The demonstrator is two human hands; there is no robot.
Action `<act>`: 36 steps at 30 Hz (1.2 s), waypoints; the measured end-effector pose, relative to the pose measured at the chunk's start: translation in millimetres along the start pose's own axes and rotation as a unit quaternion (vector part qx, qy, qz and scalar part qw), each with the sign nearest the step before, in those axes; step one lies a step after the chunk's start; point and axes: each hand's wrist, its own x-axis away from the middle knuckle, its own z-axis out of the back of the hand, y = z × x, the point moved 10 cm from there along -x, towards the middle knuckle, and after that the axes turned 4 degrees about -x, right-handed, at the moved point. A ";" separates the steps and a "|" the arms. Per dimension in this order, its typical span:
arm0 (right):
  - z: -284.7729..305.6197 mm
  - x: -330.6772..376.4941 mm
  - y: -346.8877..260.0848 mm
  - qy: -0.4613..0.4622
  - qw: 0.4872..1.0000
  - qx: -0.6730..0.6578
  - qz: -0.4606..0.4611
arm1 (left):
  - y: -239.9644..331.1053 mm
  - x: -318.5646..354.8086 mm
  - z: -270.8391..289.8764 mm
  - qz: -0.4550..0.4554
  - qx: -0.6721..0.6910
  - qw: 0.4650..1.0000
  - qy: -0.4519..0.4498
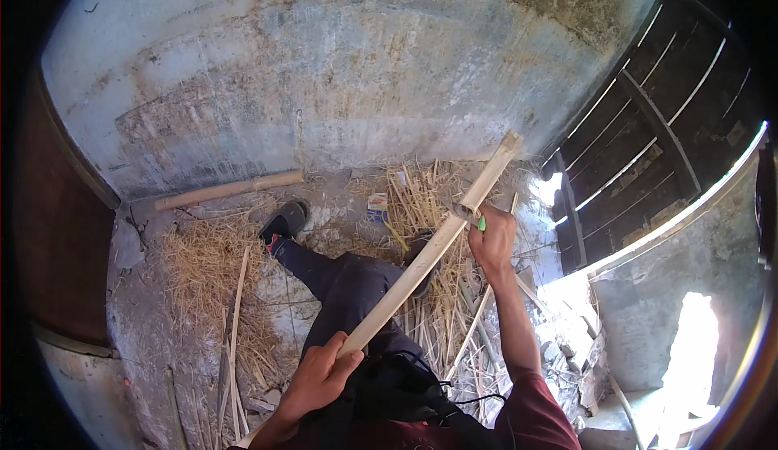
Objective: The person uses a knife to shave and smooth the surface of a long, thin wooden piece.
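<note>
A long pale split bamboo piece [415, 276] slants across my lap, from low on the left up to the far right. Near its lower part, my left hand [320, 379] is closed round it. At a raised node farther up, my right hand [493, 243] forms a fist beside the bamboo. A small green-handled tool [482, 224] shows at that fist; the rest of it is hidden by the fingers and the bamboo.
Straw-like shavings [209, 255] lie left of my legs, with thin bamboo strips [235, 328] beside them. Another shavings pile [425, 207] sits beyond my knees. A bamboo pole [231, 191] rests along the stained wall [340, 69]. Slatted dark boards [648, 118] stand at right.
</note>
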 end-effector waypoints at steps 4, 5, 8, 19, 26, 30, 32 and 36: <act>4.3 -6.1 4.2 0.013 1.000 0.017 0.015 | 3.1 -0.6 3.7 -0.019 -0.016 1.000 0.002; 5.0 -8.4 11.9 0.017 1.000 0.021 0.009 | -2.2 0.4 2.4 -0.008 -0.014 1.000 -0.007; 17.1 -25.3 55.2 0.054 0.996 0.062 -0.032 | -21.7 9.1 -2.9 -0.005 -0.009 1.000 -0.008; 20.7 -37.0 73.7 0.069 0.994 0.078 -0.025 | -18.9 11.8 3.0 0.015 -0.041 0.999 -0.025; -0.1 -25.5 83.3 0.065 0.992 0.106 0.009 | -26.0 12.3 5.2 0.008 -0.042 0.999 -0.027; 9.5 -28.2 104.4 0.091 0.993 0.051 -0.056 | -15.5 8.9 3.1 0.013 -0.065 0.997 -0.029; -5.2 -18.7 109.8 0.069 0.995 0.022 -0.075 | -14.5 5.0 9.3 -0.006 -0.078 0.997 -0.006; -21.2 4.3 105.1 0.032 0.979 -0.145 -0.138 | -22.6 -3.2 18.9 0.010 -0.093 0.995 0.043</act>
